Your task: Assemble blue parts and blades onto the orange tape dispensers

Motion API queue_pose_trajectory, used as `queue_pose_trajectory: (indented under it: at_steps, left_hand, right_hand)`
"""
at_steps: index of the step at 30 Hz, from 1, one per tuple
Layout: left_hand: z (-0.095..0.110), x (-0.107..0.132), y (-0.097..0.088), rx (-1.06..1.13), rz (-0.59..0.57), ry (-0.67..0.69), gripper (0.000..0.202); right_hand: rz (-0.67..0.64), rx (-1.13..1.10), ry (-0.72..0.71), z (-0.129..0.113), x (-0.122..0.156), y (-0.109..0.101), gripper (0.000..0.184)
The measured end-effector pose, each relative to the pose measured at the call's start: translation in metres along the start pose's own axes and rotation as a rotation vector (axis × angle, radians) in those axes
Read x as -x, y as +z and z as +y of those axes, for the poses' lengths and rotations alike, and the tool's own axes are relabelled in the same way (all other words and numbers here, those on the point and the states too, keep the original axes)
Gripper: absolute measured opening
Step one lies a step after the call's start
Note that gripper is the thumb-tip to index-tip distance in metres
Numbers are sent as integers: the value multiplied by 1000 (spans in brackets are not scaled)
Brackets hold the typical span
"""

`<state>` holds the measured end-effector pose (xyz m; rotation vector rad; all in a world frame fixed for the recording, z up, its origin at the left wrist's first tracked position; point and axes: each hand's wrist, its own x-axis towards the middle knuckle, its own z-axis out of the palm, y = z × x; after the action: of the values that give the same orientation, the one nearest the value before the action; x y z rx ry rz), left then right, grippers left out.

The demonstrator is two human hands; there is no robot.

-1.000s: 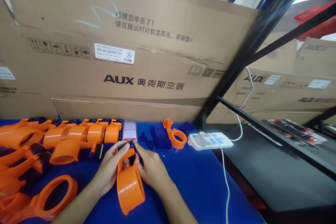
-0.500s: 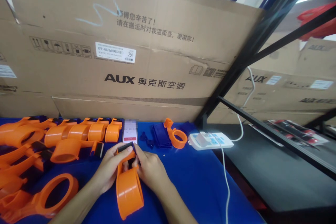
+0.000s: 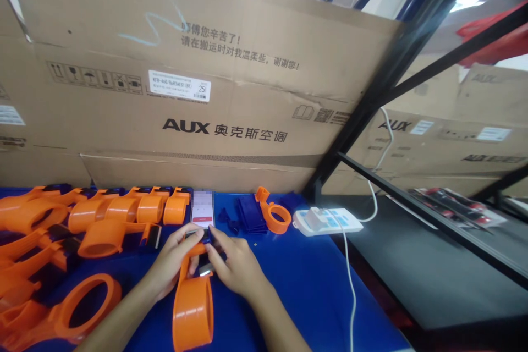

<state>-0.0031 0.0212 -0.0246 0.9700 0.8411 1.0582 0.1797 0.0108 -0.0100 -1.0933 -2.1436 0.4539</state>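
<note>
My left hand [image 3: 171, 264] and my right hand [image 3: 233, 264] both grip one orange plastic tape dispenser [image 3: 192, 308] over the blue table [image 3: 305, 286]. Its wide ring points toward me. My fingertips press on a dark blade part [image 3: 202, 235] at its far end, and a small shiny metal piece [image 3: 205, 271] shows by my right thumb.
Many orange dispensers [image 3: 124, 212] lie in rows at the left, and one orange ring [image 3: 84, 308] sits near me. A phone [image 3: 202, 212], dark blue parts [image 3: 251, 214], another orange dispenser [image 3: 274, 217] and a white power strip [image 3: 328, 221] lie behind. Cardboard boxes [image 3: 198, 93] wall the back.
The dispenser in my hands has tilted so its ring swings down toward me. My hands stay at its far end.
</note>
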Motion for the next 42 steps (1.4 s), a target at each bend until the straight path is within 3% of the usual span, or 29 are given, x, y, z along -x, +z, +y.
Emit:
queue_pose_trajectory:
  at_steps: [3,6,11,14,17,20,25,29,33,38,42]
  left_hand:
    - [5,3,-1,16,-36,-33,32]
    - [12,6,0,72,-26,-65,31]
    - [9,-2,-6,96,143,-26,37]
    - [3,-7,-11,75,195,-9,41]
    - [0,-7,-11,44,161,-8,41]
    - [-1,-5,-8,-1,119,1,38]
    - [-5,-7,-7,-55,119,14,36]
    - [-6,-6,-7,-92,87,19,40]
    - [-4,-1,-1,-93,32,22,41]
    - [0,1,3,-56,49,13,40]
    - [12,-1,-6,172,160,46,44]
  right_hand:
    - [33,-115,40,-2,-1,-4,31]
    - [165,-196,163,4,-4,-9,40]
    - [283,116,435,23,-7,-17,36]
    - [247,133,459,30,-5,-15,25]
    - [234,116,469,33,-4,-9,16]
    - [263,99,484,34,-6,-5,21]
    - [314,-127,405,26,-8,-7,31]
    - [167,-265,190,11,-8,-9,26]
    - [63,-235,10,1,-8,-8,35]
    - [71,-209,20,1,-9,-7,31]
    - [233,-141,111,9,-9,-17,25]
